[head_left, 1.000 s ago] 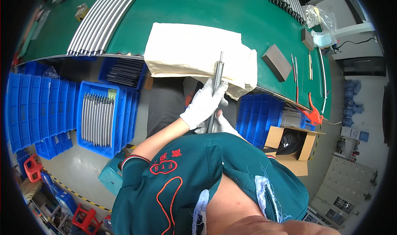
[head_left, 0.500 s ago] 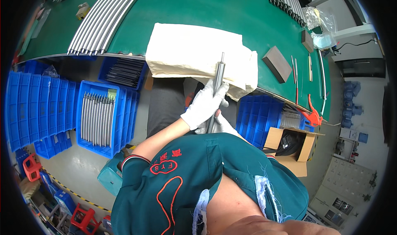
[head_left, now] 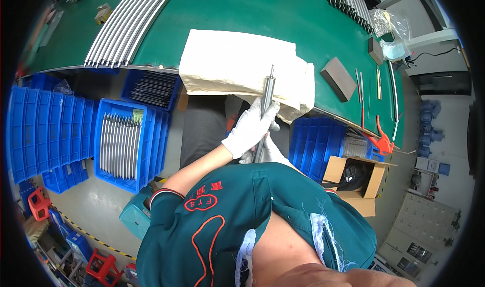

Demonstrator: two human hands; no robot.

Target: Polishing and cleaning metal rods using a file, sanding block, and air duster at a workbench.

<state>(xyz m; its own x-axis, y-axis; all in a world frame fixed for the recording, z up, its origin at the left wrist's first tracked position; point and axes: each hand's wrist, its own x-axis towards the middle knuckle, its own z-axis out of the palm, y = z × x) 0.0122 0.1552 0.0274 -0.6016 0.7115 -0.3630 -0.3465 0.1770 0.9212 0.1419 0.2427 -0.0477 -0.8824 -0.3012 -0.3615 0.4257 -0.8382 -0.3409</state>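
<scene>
A grey metal rod (head_left: 268, 92) with a thin stepped tip stands slanted in front of my body, its upper end over the folded cream cloth (head_left: 237, 59) at the bench edge. My left hand (head_left: 250, 127), in a white glove, wraps round its middle. Lower down, my right hand (head_left: 271, 151), also gloved, closes about the rod near my shirt; part of that hand is hidden behind the rod and the left hand. The rod's bottom end is hidden by my shirt.
On the green bench (head_left: 222, 9) lie a row of silver rods (head_left: 129, 27), a dark block (head_left: 338, 79) and a red air gun (head_left: 385, 141). Blue crates (head_left: 53, 130) stand at the left, one holding more rods (head_left: 120, 145). An open carton (head_left: 374, 178) sits at the right.
Both hands keep their hold on the rod and have barely moved. The view has shifted very slightly.
</scene>
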